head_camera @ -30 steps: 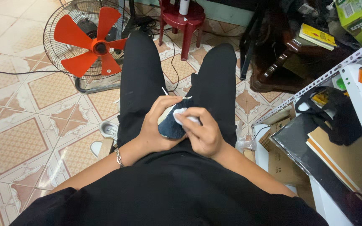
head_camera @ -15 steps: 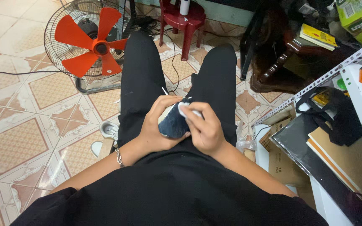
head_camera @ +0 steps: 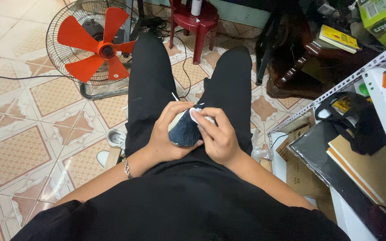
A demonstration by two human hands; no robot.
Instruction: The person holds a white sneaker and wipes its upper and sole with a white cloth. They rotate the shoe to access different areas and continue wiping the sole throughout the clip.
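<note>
I am seated, with my black-trousered legs stretched out over a tiled floor. My left hand (head_camera: pixel 166 134) cups a small dark blue fabric piece with a pale underside (head_camera: pixel 185 129), held over my lap. My right hand (head_camera: pixel 217 134) pinches the white edge at the top of that fabric piece between thumb and fingers. A thin white thread (head_camera: pixel 175 96) sticks up from behind my left fingers. A thin bracelet (head_camera: pixel 125 168) circles my left wrist.
A floor fan with orange blades (head_camera: pixel 99 47) stands at the left front. A red plastic stool (head_camera: pixel 195 22) is ahead. A dark wooden table (head_camera: pixel 304 62) and a metal shelf rack (head_camera: pixel 362 71) with a black bag, cardboard boxes and books crowd the right side.
My right hand has shifted its fingers slightly along the top edge of the fabric piece. The fabric piece stays in my lap and my left hand has barely moved.
</note>
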